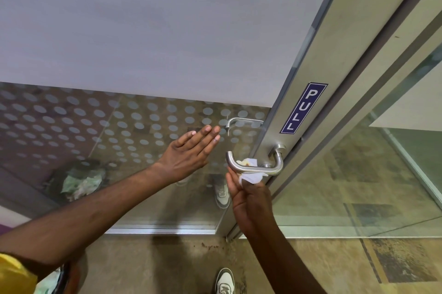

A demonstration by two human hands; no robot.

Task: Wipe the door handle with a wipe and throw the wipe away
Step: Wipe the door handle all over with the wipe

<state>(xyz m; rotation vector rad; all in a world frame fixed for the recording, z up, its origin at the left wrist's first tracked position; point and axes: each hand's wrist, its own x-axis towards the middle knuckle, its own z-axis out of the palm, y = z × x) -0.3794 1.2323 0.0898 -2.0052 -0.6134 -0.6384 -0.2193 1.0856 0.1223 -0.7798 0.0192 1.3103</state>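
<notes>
Up close, the right hand (248,200) pinches a crumpled white wipe (250,174) against the underside of a steel lever door handle (253,167). The left hand (189,152) rests flat and open-fingered on the dotted glass door (119,126).

PULL sticker (303,107), dotted glass (71,121) — shoe (224,281)

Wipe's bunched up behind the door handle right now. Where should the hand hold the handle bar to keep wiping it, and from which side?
Grip the straight horizontal bar of the door handle from below, as the right hand is placed. The wipe sits between fingers and bar. The bar stands off the door frame, leaving room to wrap fingers behind it.
</notes>
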